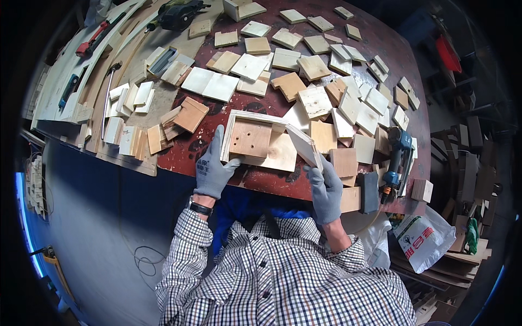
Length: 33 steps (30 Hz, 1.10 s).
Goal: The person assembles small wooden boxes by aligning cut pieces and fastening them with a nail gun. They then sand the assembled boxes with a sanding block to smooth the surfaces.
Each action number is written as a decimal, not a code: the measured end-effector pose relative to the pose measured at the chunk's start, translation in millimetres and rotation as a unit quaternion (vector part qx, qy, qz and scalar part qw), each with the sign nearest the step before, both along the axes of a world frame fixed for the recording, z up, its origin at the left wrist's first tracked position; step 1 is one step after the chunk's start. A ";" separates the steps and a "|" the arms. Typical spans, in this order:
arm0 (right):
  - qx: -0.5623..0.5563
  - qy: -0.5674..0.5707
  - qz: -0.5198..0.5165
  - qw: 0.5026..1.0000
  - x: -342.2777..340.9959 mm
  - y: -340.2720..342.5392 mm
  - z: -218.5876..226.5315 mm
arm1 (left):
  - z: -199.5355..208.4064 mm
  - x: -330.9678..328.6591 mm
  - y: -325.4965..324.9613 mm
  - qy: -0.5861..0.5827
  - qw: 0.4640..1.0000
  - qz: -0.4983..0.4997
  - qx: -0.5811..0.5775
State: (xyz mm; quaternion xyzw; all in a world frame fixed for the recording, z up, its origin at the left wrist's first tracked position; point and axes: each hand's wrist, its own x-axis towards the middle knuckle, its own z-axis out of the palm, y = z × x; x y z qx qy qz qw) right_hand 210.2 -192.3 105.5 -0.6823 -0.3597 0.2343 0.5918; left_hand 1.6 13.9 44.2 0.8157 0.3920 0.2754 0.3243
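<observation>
Red bench (253, 182) is carrying our wooden frame (260, 116) at its near edge, left and far walls standing, near side seemingly unfinished; our left fingers (218, 137) are gripping it, right fingers (315, 177) holding a tilted board (302, 143).

A pale board (302, 144) slants beside a wooden frame (260, 118).

Power tool (178, 15): dark, lying at the far left.
Hammer (111, 73): on the left, head toward the far side.
Red tool (91, 42): slim, part black, on the pale boards (51, 100).
Blue tool (69, 89): on the same boards, nearer.
Red container (448, 54): beyond the right edge of the worktop (380, 27).
Bag (427, 242): white plastic, red print, below that edge.
Cable (147, 259): thin, looped on the floor (98, 217).
</observation>
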 end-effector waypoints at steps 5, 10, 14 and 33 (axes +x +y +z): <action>0.017 -0.330 0.037 0.943 -9.2 42.1 1.2 | -2.7 0.4 4.5 0.012 1.000 -0.003 -0.014; -0.063 -0.513 0.066 0.853 -21.4 83.3 -28.5 | -9.2 -1.0 6.2 -0.003 0.999 -0.020 -0.035; -0.070 -0.523 0.061 0.847 -29.6 95.1 -35.0 | -11.2 1.7 -0.8 -0.029 0.997 0.033 -0.056; -0.244 -0.490 0.116 0.829 -25.9 113.5 -30.8 | -56.7 13.5 -14.9 -0.064 0.990 0.125 -0.034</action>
